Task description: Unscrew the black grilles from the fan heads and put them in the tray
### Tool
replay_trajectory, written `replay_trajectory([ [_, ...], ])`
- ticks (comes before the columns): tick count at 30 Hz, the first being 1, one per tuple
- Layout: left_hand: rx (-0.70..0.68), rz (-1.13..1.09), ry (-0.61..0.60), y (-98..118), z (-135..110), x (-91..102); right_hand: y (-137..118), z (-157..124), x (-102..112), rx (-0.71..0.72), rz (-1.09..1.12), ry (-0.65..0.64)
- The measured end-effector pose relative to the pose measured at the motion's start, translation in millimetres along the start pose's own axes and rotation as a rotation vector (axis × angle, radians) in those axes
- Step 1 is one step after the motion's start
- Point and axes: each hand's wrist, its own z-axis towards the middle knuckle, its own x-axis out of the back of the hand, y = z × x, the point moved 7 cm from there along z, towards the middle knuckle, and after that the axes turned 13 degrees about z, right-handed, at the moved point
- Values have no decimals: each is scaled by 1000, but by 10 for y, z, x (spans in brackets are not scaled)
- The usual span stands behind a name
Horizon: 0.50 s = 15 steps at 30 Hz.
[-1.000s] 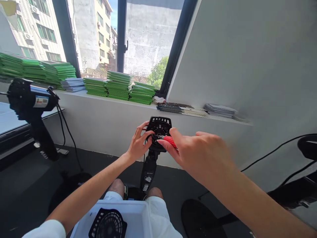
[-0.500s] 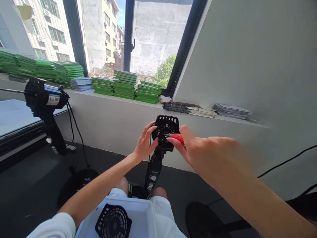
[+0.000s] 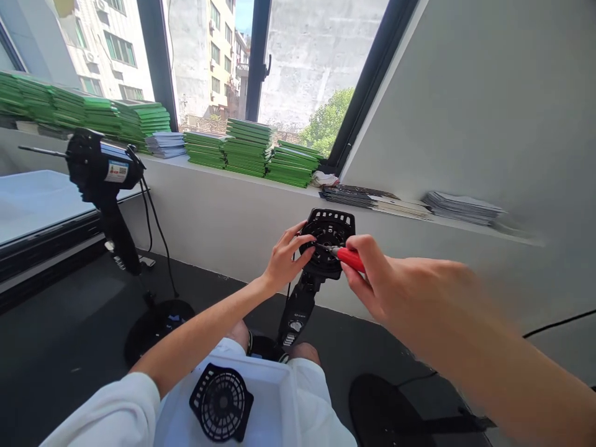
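Note:
In front of me an upright black device has a slotted, open round head (image 3: 331,218) and a handle-like stem (image 3: 298,313) with a silver knob. My left hand (image 3: 287,256) is at the left side of this head, thumb and forefinger bent close together near its middle. What they pinch, if anything, is too small to make out. My right hand (image 3: 379,273) grips a red-handled tool (image 3: 350,257) with a narrow metal tip. That tip points left into the head, close to my left fingertips. A black slotted round cover (image 3: 223,403) lies in the white tray at my lap.
The white tray (image 3: 289,397) rests across my thighs. A second black device (image 3: 105,164) with a thin rod and cables stands at left. Green stacks (image 3: 246,146) and grey stacks (image 3: 460,208) line the windowsill. A round black base (image 3: 386,410) is on the floor at right.
The view has shifted, so everything sits further right in the picture. My left thumb and forefinger have come closer together, nearer the tool's tip. The red-handled tool stays in my right hand.

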Motion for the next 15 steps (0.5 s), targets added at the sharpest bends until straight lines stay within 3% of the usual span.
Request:
replay_trajectory([
  [9, 16, -41, 14, -23, -14, -6, 61, 42, -16, -65, -55, -57],
  [15, -175, 102, 55, 69, -72, 119, -45, 3, -27, 58, 44, -20],
])
